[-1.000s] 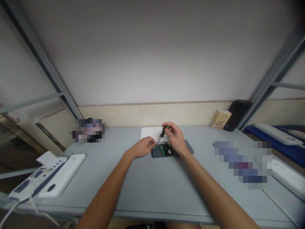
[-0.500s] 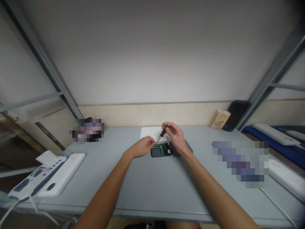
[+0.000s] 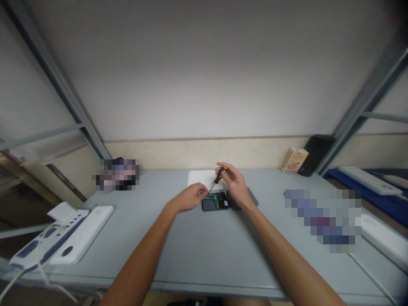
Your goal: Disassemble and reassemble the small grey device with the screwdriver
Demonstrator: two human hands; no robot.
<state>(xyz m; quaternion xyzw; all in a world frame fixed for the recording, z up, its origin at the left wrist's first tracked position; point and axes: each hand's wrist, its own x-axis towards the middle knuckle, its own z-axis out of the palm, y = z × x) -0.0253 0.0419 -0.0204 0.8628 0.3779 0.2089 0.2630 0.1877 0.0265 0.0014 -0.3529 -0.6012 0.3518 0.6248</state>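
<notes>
Ample desk (image 3: 197,250), front edge to device (image 3: 211,205), right grip (image 3: 235,180) round screwdriver (image 3: 218,177), left grip (image 3: 192,195) unclear

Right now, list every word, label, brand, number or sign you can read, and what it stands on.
No text can be read.
Yellow rectangular box: printing, too blurred to read.
Small white rectangular label on the open black rectangular device: too small to read.

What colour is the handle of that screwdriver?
The screwdriver handle is black with yellow parts, seen in the head view, partly covered by fingers.
</notes>
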